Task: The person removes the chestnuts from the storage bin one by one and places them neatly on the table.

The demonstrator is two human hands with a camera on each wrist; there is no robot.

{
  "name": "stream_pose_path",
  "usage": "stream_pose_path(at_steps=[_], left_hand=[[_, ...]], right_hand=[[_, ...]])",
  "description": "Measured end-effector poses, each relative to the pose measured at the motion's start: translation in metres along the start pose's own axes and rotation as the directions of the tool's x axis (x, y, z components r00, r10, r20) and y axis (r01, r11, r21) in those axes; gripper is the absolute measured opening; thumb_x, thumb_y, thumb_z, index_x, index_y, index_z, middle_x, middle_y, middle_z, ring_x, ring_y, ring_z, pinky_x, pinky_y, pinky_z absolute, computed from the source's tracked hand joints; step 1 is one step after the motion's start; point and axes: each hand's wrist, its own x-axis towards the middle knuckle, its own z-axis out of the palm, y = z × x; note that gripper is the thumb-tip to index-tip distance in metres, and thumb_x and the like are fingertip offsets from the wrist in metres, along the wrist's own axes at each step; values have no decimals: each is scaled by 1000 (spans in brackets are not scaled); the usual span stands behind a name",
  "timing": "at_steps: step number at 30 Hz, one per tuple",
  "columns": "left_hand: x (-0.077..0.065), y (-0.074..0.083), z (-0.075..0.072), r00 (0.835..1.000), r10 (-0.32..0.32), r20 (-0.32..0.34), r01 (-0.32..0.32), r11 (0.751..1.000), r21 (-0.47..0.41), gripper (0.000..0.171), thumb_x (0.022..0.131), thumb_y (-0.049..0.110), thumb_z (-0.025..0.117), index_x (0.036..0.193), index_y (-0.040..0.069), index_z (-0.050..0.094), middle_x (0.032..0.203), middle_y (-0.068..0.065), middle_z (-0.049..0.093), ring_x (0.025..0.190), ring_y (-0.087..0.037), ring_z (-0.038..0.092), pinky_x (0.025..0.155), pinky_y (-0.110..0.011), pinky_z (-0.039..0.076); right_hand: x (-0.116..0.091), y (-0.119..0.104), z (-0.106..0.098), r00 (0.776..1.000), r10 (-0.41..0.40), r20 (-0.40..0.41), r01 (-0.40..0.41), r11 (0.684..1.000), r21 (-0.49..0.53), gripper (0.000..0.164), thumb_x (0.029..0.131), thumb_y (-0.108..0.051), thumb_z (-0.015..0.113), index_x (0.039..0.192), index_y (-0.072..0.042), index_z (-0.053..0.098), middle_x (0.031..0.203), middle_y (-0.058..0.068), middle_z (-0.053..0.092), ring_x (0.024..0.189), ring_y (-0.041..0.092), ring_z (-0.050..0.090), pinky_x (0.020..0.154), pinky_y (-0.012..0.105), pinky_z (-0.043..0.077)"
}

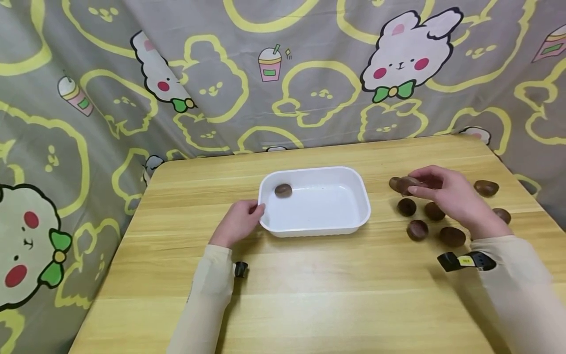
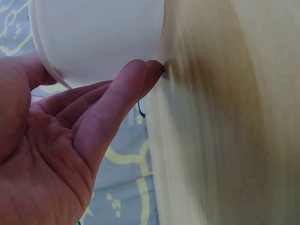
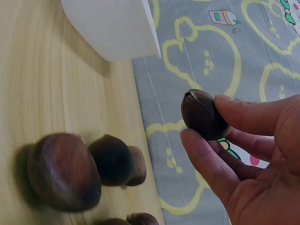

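A white plastic tray [image 1: 314, 209] stands on the table, with one brown chestnut [image 1: 283, 190] in its far left corner. My left hand [image 1: 236, 222] holds the tray's left end; in the left wrist view the thumb is at the rim and the fingers lie along the outer wall [image 2: 101, 37]. To the right of the tray, my right hand [image 1: 457, 194] pinches a dark chestnut [image 3: 202, 115] between thumb and fingers, raised off the table in the right wrist view. Several loose chestnuts lie around and below this hand, among them a reddish-brown one [image 1: 417, 230].
The light wood table [image 1: 309, 290] ends at a patterned grey curtain [image 1: 318, 88] behind and at both sides. More chestnuts lie farther right, one [image 1: 486, 188] near the right edge. A black strap [image 1: 466, 261] sits on the right wrist.
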Motion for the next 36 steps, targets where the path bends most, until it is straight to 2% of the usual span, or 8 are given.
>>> stream_pose_path(at_steps=[3, 8, 12, 16, 22, 29, 33, 36], left_hand=[[0, -1, 0, 1000, -4, 0, 4, 1000, 1, 28, 103, 26, 51, 105, 5, 69, 78, -10, 60, 64, -22, 49, 57, -32, 41], [0, -1, 1, 1000, 2, -6, -2, 1000, -4, 29, 103, 27, 50, 108, 5, 69, 81, -9, 63, 66, -22, 51, 59, -32, 42], [0, 0, 0, 1000, 18, -8, -18, 1000, 3, 30, 103, 28, 49, 104, 5, 69, 78, -8, 62, 65, -21, 50, 59, -33, 42], [-1, 0, -1, 1000, 24, -3, -24, 1000, 6, 31, 103, 28, 48, 104, 5, 69, 77, -8, 62, 66, -20, 51, 60, -32, 42], [-1, 2, -1, 1000, 17, -25, -16, 999, 52, 33, 103, 28, 46, 106, 4, 69, 78, -8, 61, 66, -21, 51, 60, -33, 43], [-1, 2, -1, 999, 24, -39, -21, 998, 59, 33, 103, 28, 47, 105, 5, 70, 74, -6, 58, 66, -21, 50, 59, -33, 42], [-1, 1, -1, 999, 26, -41, -24, 998, 60, 31, 103, 27, 48, 103, 5, 69, 72, -6, 56, 65, -20, 50, 59, -33, 42], [-1, 1, -1, 999, 29, -43, -26, 998, 63, 31, 103, 28, 48, 103, 5, 69, 72, -6, 56, 66, -20, 50, 60, -33, 42]], right_hand=[[-4, 4, -5, 1000, 13, 10, -13, 1000, 16, 55, 94, -43, 64, 134, -6, 53, 126, 16, 58, 99, 3, 53, 81, 20, 38], [-12, 14, -11, 998, 58, -18, -57, 996, 71, 60, 94, -47, 62, 138, -8, 49, 122, 7, 56, 104, 12, 49, 80, 23, 37], [-17, 24, -14, 996, 19, -86, -15, 999, 43, 54, 94, -43, 64, 132, -7, 54, 111, -7, 59, 97, 3, 52, 76, 16, 37], [-19, 32, -20, 993, -19, -115, 18, 1000, -5, 46, 93, -37, 67, 127, -7, 59, 101, -19, 61, 90, -5, 53, 73, 13, 38], [-19, 36, -29, 992, -33, -123, 25, 998, -65, 43, 94, -33, 68, 126, -6, 60, 100, -14, 61, 86, -8, 51, 72, 15, 37], [-25, 42, -36, 990, -6, -143, -4, 998, -67, 44, 94, -34, 67, 125, -5, 59, 95, -24, 58, 85, -9, 49, 70, 17, 37], [-35, 50, -42, 990, 28, -137, -40, 995, -88, 48, 96, -37, 63, 130, -4, 55, 108, -11, 57, 86, -8, 46, 67, 20, 37], [-44, 60, -46, 986, 45, -158, -60, 994, -91, 48, 97, -36, 63, 130, -2, 53, 113, -10, 52, 85, -12, 45, 66, 17, 37]])
